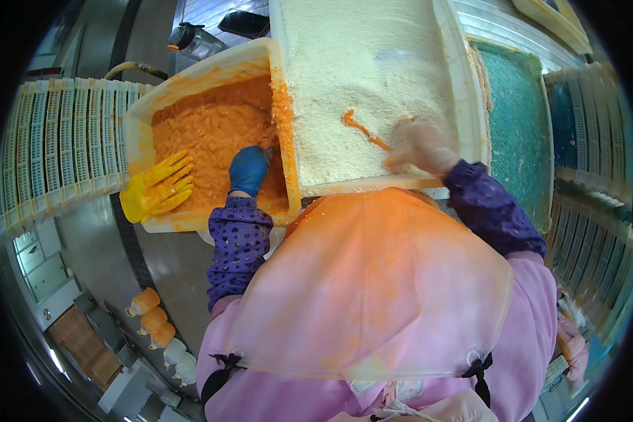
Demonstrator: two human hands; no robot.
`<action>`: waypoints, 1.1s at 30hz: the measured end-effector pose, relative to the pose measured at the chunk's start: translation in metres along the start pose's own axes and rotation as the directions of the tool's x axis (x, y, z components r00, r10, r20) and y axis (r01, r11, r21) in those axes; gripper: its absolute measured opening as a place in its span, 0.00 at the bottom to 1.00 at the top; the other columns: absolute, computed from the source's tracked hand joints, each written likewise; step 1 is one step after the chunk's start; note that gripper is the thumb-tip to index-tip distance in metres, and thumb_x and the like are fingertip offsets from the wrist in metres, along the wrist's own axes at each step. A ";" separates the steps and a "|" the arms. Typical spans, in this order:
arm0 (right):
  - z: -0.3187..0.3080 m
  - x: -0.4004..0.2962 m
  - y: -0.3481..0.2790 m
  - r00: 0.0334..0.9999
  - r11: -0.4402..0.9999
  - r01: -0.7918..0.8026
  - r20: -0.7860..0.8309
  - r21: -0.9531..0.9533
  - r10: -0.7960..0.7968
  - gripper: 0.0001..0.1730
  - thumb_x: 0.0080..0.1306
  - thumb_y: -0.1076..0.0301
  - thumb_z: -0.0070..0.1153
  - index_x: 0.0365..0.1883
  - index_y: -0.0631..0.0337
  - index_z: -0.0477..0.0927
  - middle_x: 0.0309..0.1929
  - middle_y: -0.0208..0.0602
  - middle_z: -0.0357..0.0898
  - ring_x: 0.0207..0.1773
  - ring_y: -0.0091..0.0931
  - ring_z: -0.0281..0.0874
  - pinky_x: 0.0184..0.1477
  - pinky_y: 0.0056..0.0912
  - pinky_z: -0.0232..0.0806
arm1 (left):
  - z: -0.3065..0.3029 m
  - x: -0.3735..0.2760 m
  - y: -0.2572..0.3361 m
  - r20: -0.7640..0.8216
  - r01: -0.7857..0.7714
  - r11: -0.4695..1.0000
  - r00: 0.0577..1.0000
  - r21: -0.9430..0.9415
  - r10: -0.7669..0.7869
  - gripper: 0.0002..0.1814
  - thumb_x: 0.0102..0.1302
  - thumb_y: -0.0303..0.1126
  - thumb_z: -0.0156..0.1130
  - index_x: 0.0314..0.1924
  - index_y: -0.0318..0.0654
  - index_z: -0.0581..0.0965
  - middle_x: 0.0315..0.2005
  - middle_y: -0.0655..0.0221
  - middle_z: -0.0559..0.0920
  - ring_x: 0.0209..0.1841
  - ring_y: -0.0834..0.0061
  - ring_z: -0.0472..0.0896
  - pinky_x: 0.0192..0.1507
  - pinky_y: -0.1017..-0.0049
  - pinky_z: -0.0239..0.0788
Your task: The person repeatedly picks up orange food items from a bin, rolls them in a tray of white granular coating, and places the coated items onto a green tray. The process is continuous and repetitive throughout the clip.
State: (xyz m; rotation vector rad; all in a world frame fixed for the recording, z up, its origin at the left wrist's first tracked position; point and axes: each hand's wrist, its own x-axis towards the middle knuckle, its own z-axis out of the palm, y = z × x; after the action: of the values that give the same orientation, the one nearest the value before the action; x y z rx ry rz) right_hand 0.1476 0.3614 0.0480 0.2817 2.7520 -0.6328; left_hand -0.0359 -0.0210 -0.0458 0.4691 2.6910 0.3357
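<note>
My left hand point(249, 169), in a blue glove, reaches into a pale plastic tub point(137, 134) of wet orange mixture point(205, 118). Its fingertips are hidden, so I cannot see whether it grips anything. A yellow rubber glove point(158, 184) lies over that tub's near left corner. To the right stands a larger tub point(467, 89) of pale crumbs point(343, 63). One thin orange-coated strip point(366, 131) rests on the crumbs, slightly bent. Just right of the strip, my right hand point(424, 142) is low over the crumbs, blurred by motion; its fingers are unclear.
Behind the orange tub are a drinking bottle point(196, 42) and a black phone point(244, 24). A green mesh-lined tray point(514, 121) adjoins the crumb tub. Slotted plastic trays point(66, 147) are stacked at left, with more trays point(593, 126) at right. Several jugs point(155, 322) stand on the floor.
</note>
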 end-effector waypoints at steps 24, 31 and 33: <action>-0.027 -0.018 -0.031 0.968 -0.110 -0.222 0.206 0.969 -0.141 0.26 0.77 0.49 0.55 0.60 0.62 0.78 0.20 0.18 0.59 0.21 0.14 0.56 0.23 0.20 0.58 | -0.006 0.000 0.004 -0.243 -0.142 0.837 0.970 -0.529 0.011 0.13 0.69 0.34 0.67 0.45 0.31 0.82 0.37 0.55 0.85 0.36 0.61 0.80 0.38 0.63 0.70; -0.083 -0.120 0.122 0.659 0.232 0.153 -0.274 0.961 0.701 0.20 0.79 0.48 0.52 0.52 0.56 0.80 0.19 0.17 0.58 0.20 0.12 0.55 0.21 0.19 0.55 | -0.010 -0.004 0.017 -0.172 -0.062 0.575 0.975 -0.816 -0.140 0.12 0.71 0.27 0.66 0.51 0.29 0.80 0.44 0.67 0.84 0.40 0.76 0.79 0.43 0.72 0.74; -0.070 -0.123 0.175 0.526 0.418 0.037 -0.373 0.908 0.764 0.22 0.80 0.46 0.49 0.51 0.55 0.81 0.21 0.19 0.59 0.23 0.15 0.58 0.27 0.22 0.60 | -0.003 0.002 0.016 -0.188 -0.089 0.486 0.969 -0.869 -0.160 0.12 0.72 0.26 0.65 0.53 0.29 0.80 0.46 0.68 0.83 0.41 0.76 0.79 0.45 0.74 0.75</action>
State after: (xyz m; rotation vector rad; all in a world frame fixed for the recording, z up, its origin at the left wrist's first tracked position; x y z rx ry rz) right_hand 0.2899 0.5329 0.0805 1.8390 2.4544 -2.0967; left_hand -0.0343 -0.0061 -0.0386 0.0288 2.2752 1.7519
